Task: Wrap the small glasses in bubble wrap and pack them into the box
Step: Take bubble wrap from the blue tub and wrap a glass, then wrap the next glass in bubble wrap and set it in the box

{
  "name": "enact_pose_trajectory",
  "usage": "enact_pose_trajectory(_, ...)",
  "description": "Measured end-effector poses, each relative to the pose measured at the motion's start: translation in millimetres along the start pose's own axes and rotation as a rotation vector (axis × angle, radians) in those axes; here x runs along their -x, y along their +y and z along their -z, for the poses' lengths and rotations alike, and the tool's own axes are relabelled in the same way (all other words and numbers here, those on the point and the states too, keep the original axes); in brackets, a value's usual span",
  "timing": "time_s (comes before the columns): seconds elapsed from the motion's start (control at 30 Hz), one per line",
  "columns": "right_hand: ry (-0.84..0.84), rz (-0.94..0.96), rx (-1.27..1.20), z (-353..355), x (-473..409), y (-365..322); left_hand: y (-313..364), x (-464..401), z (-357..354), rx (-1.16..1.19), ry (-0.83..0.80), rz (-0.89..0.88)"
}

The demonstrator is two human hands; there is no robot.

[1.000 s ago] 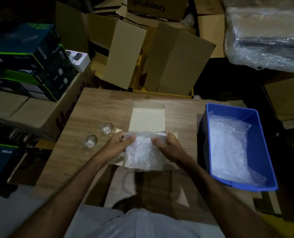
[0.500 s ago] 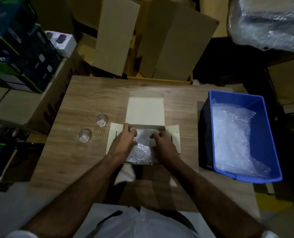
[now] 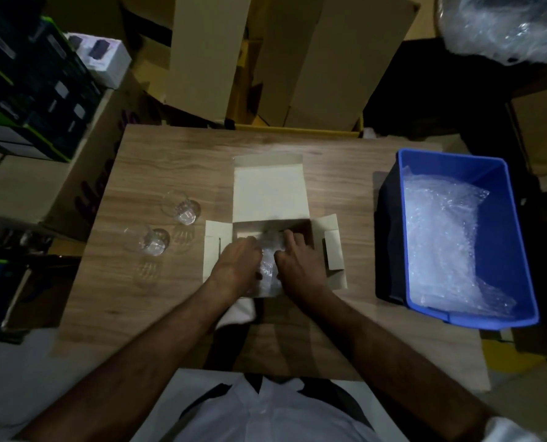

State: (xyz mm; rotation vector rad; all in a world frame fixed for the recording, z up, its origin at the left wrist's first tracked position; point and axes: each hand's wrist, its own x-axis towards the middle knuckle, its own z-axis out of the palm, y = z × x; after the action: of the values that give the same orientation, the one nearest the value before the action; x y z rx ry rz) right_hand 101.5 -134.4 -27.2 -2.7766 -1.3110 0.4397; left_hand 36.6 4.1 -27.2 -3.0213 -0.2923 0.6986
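Left of centre, two bare glasses (image 3: 170, 228) wait on the table (image 3: 345, 173). At centre I press my left hand (image 3: 237, 266) and right hand (image 3: 297, 266), both curled around the wrapped bundle (image 3: 267, 266), into the box (image 3: 270, 199) to seat it. Spare wrap fills the blue bin (image 3: 450, 164) at right.

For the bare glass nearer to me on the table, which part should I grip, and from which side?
Probably around its side wall, coming from above with the left hand. The nearer glass stands upright, apart from the farther glass, left of the box.

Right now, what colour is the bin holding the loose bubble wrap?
Blue. The bin sits at the table's right side, clearest in the head view.
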Motion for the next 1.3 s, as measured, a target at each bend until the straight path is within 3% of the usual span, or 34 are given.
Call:
enact_pose_trajectory(0.2, -0.185, 0.017, -0.068, -20.6, -7.3, 9.7, 4.8, -9.5, -6.7, -0.340, -0.076, -0.061)
enact_pose_trajectory(0.47, -0.185, 0.007, -0.073, -21.8, -5.5, 7.6, -8.0, -8.4, -11.2, -0.298, -0.057, -0.115)
enact_pose_trajectory(0.67, 0.045, 0.082, -0.135, -4.4, 13.8, 13.0, -19.2, 10.3, -3.6, -0.064, 0.201, -0.238)
enact_pose_trajectory(0.77, 0.171, 0.096, -0.151, 14.7, 26.5, 25.1, -13.3, 26.3, 3.6, 0.135, 0.375, -0.208)
enact_pose_trajectory(0.87, 0.287, 0.082, -0.206, 24.3, 44.2, 47.9, 7.2, 29.4, 14.5, 0.218, 0.441, -0.191)
enact_pose_trajectory(1.1, 0.540, -0.215, -0.233, 44.8, 105.3, 129.5, 94.9, -3.8, 48.4, 0.366, 0.524, -0.248)
enact_pose_trajectory(1.2, 0.503, -0.358, -0.271, 42.4, 132.5, 168.3, 141.9, -23.6, 63.9, 0.408, 0.550, -0.337)
enact_pose_trajectory(1.3, 0.425, -0.388, -0.289, 35.4, 152.7, 206.5, 185.8, -40.8, 72.7, 0.396, 0.524, -0.420)
